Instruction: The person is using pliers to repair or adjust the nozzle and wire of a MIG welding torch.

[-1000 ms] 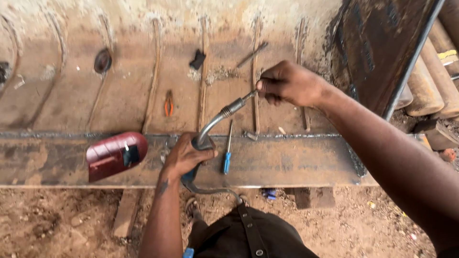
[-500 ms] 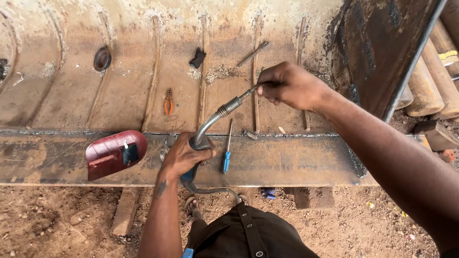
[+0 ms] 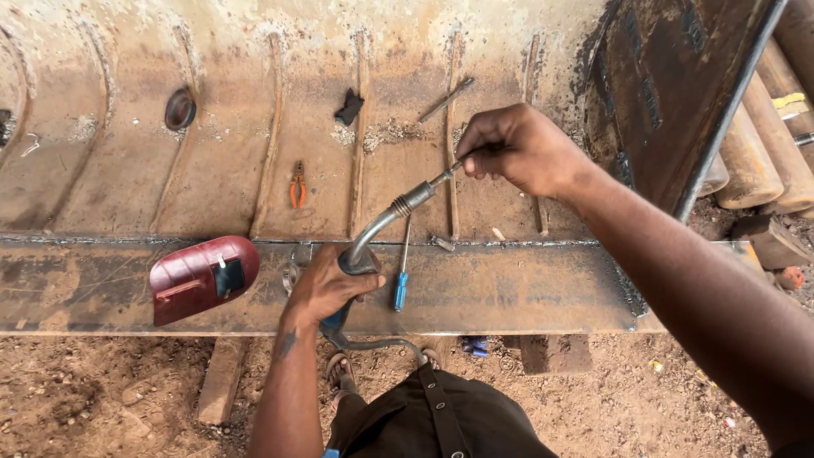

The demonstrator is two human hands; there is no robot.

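Your left hand (image 3: 326,288) grips the welding torch (image 3: 381,229); at two o'clock, your right hand (image 3: 517,148) pinches its tip, work unfinished.

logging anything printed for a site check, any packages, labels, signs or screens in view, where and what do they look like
No packages, signs or screens show.
Tag: a yellowish strip on a rusty pipe at the far right edge; too small to tell more.
Welding mask: dark red, on the steel plate by the left hand; its dark rectangular window is no screen.
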